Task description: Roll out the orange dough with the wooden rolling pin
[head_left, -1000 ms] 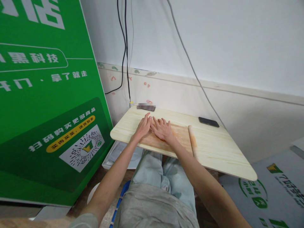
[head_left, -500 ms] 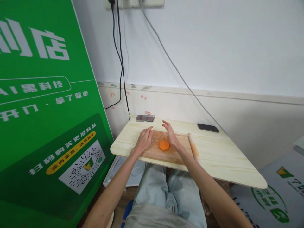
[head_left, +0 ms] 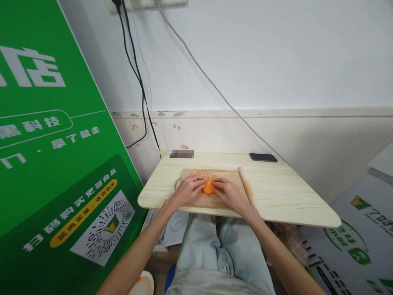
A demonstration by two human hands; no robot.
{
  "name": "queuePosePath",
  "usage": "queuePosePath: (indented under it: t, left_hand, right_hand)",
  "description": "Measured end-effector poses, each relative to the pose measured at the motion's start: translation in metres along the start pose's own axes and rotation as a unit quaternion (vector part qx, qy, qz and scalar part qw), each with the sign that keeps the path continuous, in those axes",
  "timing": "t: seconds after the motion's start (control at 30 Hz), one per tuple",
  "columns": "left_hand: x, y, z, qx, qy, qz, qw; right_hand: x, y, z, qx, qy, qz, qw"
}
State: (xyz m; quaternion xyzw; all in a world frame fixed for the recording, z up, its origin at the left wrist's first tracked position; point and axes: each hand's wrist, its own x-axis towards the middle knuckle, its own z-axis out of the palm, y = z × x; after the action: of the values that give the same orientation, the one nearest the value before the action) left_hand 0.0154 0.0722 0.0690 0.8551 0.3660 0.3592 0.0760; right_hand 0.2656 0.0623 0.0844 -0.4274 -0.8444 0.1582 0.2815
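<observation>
A lump of orange dough [head_left: 208, 187] lies on the wooden board [head_left: 231, 174], its outline uneven. My left hand [head_left: 190, 189] grips its left edge with bent fingers. At the opposite edge, the fingertips of my right hand [head_left: 227, 191] are closed on the dough. The fingers partly cover both sides of it. Along the board's right edge lies a wooden rolling pin [head_left: 247, 187], tinged orange on its lower part.
The board rests on a pale wood-grain table [head_left: 294, 196] against the wall. A black phone [head_left: 263, 157] lies at the back right, a blurred dark object [head_left: 181, 154] at the back left. A green printed panel [head_left: 92, 172] stands to the left. Cables [head_left: 143, 86] hang behind.
Both hands have come inward from beside the dough and taken hold of its edges. The dough looks less round than before. The camera view has shifted slightly.
</observation>
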Motion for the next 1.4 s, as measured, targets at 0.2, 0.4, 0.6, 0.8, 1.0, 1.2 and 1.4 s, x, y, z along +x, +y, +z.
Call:
queuePosePath:
  t: [0.2, 0.4, 0.6, 0.8, 1.0, 1.2, 1.4]
  left_hand:
    - [0.001, -0.005, 0.014, -0.004, -0.015, 0.007, 1.0]
    - [0.003, -0.008, 0.015, -0.008, -0.028, -0.005, 1.0]
    - [0.006, -0.01, 0.015, 0.0, -0.029, -0.004, 1.0]
    - [0.0, -0.012, 0.02, 0.033, -0.027, -0.014, 0.999]
    - [-0.009, 0.0, 0.015, 0.077, -0.047, -0.009, 0.996]
    - [-0.008, 0.006, 0.01, 0.097, -0.069, -0.005, 0.993]
    - [0.0, 0.006, 0.01, 0.113, -0.076, -0.021, 0.99]
  right_hand:
    - [0.0, 0.0, -0.003, -0.015, -0.043, -0.037, 0.998]
    - [0.002, 0.012, -0.002, 0.007, -0.035, -0.048, 0.998]
    - [0.007, 0.022, 0.005, 0.016, -0.009, -0.071, 0.997]
    - [0.008, 0.027, 0.011, 0.009, 0.01, -0.082, 0.997]
    - [0.004, 0.014, -0.002, -0.005, -0.027, -0.092, 0.995]
    - [0.005, 0.006, -0.006, -0.026, -0.041, -0.064, 0.997]
    - [0.007, 0.006, 0.004, -0.035, -0.016, -0.049, 0.998]
